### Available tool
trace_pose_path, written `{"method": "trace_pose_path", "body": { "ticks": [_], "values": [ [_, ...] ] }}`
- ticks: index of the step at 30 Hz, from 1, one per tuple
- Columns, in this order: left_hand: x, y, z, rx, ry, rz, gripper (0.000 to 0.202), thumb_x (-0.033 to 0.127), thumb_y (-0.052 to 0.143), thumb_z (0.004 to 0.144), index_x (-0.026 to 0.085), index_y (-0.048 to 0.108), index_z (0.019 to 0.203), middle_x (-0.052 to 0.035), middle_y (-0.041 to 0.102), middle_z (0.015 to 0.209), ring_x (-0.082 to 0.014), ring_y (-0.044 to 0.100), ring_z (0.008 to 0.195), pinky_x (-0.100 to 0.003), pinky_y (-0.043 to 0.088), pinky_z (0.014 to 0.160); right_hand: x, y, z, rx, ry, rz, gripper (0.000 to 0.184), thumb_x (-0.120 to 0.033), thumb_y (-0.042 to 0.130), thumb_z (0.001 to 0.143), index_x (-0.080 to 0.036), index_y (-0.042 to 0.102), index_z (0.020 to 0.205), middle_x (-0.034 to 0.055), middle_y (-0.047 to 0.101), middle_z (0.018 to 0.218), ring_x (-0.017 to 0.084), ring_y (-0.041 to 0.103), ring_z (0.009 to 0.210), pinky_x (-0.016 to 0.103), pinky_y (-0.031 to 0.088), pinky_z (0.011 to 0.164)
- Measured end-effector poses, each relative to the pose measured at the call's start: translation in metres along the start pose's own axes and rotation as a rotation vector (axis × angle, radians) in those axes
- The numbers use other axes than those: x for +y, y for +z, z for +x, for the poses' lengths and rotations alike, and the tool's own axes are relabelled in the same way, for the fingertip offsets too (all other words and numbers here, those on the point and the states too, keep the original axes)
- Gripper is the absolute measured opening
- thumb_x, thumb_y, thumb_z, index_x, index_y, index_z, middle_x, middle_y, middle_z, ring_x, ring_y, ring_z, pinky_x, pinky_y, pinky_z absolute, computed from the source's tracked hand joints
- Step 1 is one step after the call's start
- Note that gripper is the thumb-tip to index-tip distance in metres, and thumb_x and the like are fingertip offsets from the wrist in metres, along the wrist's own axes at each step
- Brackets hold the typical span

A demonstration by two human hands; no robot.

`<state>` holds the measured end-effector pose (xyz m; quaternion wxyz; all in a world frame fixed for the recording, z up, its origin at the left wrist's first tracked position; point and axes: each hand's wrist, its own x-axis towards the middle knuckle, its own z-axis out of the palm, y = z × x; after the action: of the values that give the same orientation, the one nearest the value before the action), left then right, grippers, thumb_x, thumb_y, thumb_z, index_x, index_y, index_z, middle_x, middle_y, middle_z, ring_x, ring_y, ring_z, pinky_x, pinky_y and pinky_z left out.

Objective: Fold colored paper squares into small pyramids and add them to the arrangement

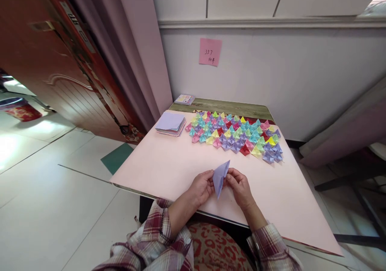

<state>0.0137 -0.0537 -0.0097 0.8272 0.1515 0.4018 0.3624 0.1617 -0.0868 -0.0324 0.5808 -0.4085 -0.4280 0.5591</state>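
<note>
Between my two hands, above the near part of the table, is a partly folded sheet of lavender origami paper [220, 178], with pointed ends at top and bottom. My left hand [202, 187] pinches its left side between thumb and fingers. On the other side, my right hand [240, 187] grips the paper's right edge with thumb and fingertips; some of those fingers are hidden behind it. Farther back lie many small folded paper pieces [232, 132] in rows, coloured purple, blue, green, yellow, pink and red. A stack of square paper [171, 122], lavender on top, sits to their left.
The table [159, 162] has a pale pink cover and a bare green wood-look strip at the back. A small packet [185, 99] lies at its far left corner. A pink note [210, 52] is stuck to the wall. A reddish door [69, 74] stands left.
</note>
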Motion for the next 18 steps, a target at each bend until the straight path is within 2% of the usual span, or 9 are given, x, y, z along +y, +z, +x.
{"method": "trace_pose_path", "body": {
  "ticks": [10, 18],
  "values": [
    [0.001, 0.0019, -0.001, -0.007, -0.03, -0.046, 0.014, 0.015, 0.05, 0.09, 0.009, 0.06, 0.083, -0.008, 0.067, 0.064, -0.0167, 0.064, 0.054, -0.03, 0.055, 0.06, 0.0, 0.0019, 0.0013, -0.024, 0.041, 0.016, 0.025, -0.039, 0.075, 0.076, -0.019, 0.066, 0.088, 0.0018, 0.067, 0.072, 0.017, 0.062, 0.062, 0.031, 0.056, 0.059],
    [-0.0006, -0.0012, 0.0029, -0.014, -0.077, -0.075, 0.017, 0.015, 0.05, 0.09, 0.006, 0.064, 0.085, -0.0106, 0.07, 0.069, -0.0176, 0.066, 0.059, -0.032, 0.055, 0.067, -0.0009, 0.002, 0.0012, -0.029, 0.048, 0.018, 0.024, -0.039, 0.077, 0.075, -0.02, 0.066, 0.086, 0.0014, 0.067, 0.073, 0.017, 0.063, 0.061, 0.031, 0.055, 0.059]
  ]
}}
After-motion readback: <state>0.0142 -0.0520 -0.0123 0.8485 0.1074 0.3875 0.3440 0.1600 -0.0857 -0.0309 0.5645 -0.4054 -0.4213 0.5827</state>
